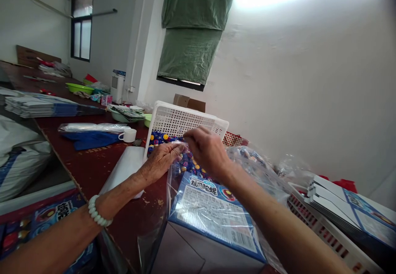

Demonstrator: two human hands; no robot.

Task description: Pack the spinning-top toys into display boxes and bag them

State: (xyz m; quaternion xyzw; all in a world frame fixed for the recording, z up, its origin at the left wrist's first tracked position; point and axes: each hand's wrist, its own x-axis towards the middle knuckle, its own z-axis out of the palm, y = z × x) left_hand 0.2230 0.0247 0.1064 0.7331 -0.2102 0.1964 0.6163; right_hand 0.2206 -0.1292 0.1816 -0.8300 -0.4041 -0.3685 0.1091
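Note:
A blue-and-white printed box [213, 212] stands before me inside a clear plastic bag [170, 185]. My left hand [165, 156] is closed in a pinch on the bag's film at its far end, beyond the box. Close by and slightly higher, my right hand [206, 148] is bent over with its fingers curled together; what they hold is hidden. Behind both hands a white perforated plastic basket [185, 111] is tilted up, with many small blue and yellow wrapped pieces [192, 166] in and in front of it.
Left on the dark red table [77, 162] are a white mug [128, 135], a blue cloth [95, 140] and white sheeting [123, 166]. Flat printed cartons [349, 208] lie over a white crate [334, 241] at right. More printed packs [46, 220] sit low at left.

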